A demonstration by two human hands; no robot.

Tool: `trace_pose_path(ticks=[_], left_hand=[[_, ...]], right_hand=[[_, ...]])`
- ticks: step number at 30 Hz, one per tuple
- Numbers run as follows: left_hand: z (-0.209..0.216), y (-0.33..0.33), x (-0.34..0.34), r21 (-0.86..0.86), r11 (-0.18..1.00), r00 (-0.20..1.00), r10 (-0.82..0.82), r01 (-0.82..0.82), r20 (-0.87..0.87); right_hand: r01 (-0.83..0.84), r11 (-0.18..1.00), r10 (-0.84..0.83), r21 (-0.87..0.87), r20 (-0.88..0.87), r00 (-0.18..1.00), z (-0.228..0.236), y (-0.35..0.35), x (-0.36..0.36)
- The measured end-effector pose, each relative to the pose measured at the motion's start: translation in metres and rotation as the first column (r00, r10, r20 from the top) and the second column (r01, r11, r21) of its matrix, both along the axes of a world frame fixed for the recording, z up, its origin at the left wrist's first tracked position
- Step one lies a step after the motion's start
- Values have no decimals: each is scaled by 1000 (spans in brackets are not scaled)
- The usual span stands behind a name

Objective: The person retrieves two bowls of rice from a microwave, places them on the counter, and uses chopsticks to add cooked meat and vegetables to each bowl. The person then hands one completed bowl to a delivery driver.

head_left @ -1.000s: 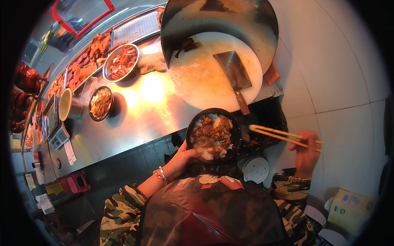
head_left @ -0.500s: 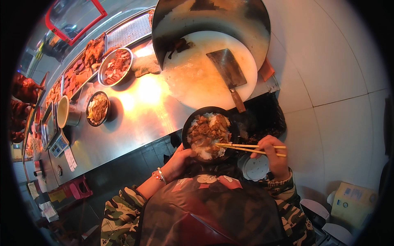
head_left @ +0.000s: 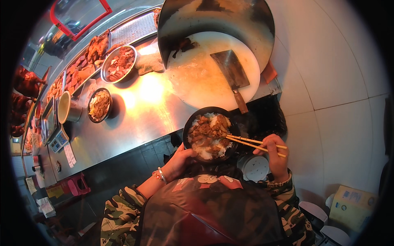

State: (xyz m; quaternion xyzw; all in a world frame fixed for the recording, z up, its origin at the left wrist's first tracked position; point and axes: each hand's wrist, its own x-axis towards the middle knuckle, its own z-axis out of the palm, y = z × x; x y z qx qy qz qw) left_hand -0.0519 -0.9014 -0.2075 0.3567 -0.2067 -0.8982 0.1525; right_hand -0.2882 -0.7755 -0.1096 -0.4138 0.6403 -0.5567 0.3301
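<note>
My left hand [head_left: 179,162] grips the near left rim of a black bowl [head_left: 188,138], its thumb over the edge. White rice [head_left: 204,151] and pieces of browned meat in sauce [head_left: 210,125] fill the bowl. A pair of wooden chopsticks [head_left: 253,143] is pinched in my right hand [head_left: 274,153], to the right of the bowl. Their tips reach over the bowl's right side, at the meat. The bowl is held in front of my apron [head_left: 205,209], just off the counter's edge.
On the steel counter [head_left: 123,139] lies a round white chopping board [head_left: 188,82] with a cleaver [head_left: 230,69], behind it a curved metal guard [head_left: 221,20]. Farther left stand a steel bowl of meat [head_left: 119,63], another filled black bowl [head_left: 99,105] and a scale [head_left: 58,140].
The chopstick tips have moved from the rice near the bowl's middle to its right side, slightly farther from me. My left hand still holds the bowl in place.
</note>
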Motion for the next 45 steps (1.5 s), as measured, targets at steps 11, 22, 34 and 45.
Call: trace_pose_path(ticks=[11,22,34,45], left_hand=[[4,0,0,-9,999,999,-33,33,-15],[-1,3,3,-6,999,998,-39,39,-44],[-7,5,4,-31,999,999,-44,43,-29],[-3,7,7,-44,997,997,-64,62,-46]], right_hand=[[27,1000,-28,11,93,995,-4,2,6],[11,997,-17,-74,-88,996,4,12,21],[-45,996,54,76,-128,990,3,10,10],[-91,995,94,34,-121,988,2,12,14]])
